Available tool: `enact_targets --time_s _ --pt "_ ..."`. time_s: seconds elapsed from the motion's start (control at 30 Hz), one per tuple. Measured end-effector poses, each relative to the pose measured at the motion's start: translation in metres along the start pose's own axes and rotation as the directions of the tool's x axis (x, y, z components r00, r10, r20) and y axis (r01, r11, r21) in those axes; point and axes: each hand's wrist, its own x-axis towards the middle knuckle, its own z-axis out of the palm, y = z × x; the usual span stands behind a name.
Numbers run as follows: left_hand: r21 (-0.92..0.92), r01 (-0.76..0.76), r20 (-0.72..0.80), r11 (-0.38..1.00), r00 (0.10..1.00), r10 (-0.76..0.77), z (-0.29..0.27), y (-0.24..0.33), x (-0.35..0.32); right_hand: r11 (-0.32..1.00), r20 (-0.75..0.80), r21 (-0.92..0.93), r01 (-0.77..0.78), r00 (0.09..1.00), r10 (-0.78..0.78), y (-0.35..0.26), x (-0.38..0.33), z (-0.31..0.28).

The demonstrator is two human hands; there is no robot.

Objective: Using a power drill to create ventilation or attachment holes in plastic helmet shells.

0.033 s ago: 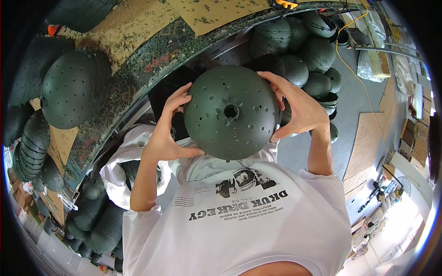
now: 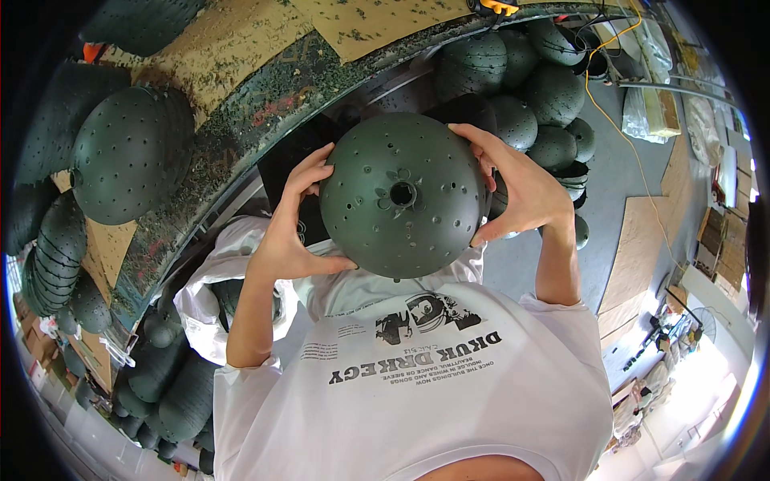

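Note:
Between my two hands is a dark green plastic dome (image 2: 377,228), dotted with small holes. A larger round hole with a petal-shaped edge sits near the middle of its visible face. My left hand (image 2: 287,236) grips the left side, thumb along the lower edge and fingers higher up. On the opposite side, my right hand (image 2: 529,188) holds it the same way, with some fingertips hidden behind the dome. It is held in front of my white shirt (image 2: 433,425), close to the workbench edge (image 2: 265,132).
Stacks of similar domes (image 2: 132,156) stand on the workbench at left, among green shavings on cardboard (image 2: 401,24). More domes (image 2: 553,94) are piled on the floor at the far right. A white sack (image 2: 200,309) lies by my left arm. An orange cable (image 2: 613,120) trails across the floor.

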Motion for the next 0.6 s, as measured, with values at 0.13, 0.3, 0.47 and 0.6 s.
enact_targets --time_s 0.13,0.3,0.47,0.6 --pt "0.023 -0.001 -0.011 1.000 1.000 0.001 -0.004 0.002 -0.001 1.000 -0.008 0.002 0.014 1.000 -0.014 -0.002 0.006 0.000" --pt "0.033 0.022 -0.036 0.999 0.999 -0.021 -0.009 0.009 -0.004 1.000 -0.031 0.006 0.031 0.999 -0.031 -0.001 0.010 0.003" --pt "0.186 -0.062 -0.014 0.981 0.998 0.065 -0.020 0.034 0.003 0.988 -0.104 0.007 0.152 0.983 -0.151 -0.006 0.016 0.007" --pt "0.259 -0.087 -0.068 0.962 0.992 0.108 -0.037 0.050 0.000 0.960 -0.187 0.214 0.179 0.972 -0.140 -0.008 0.027 0.009"
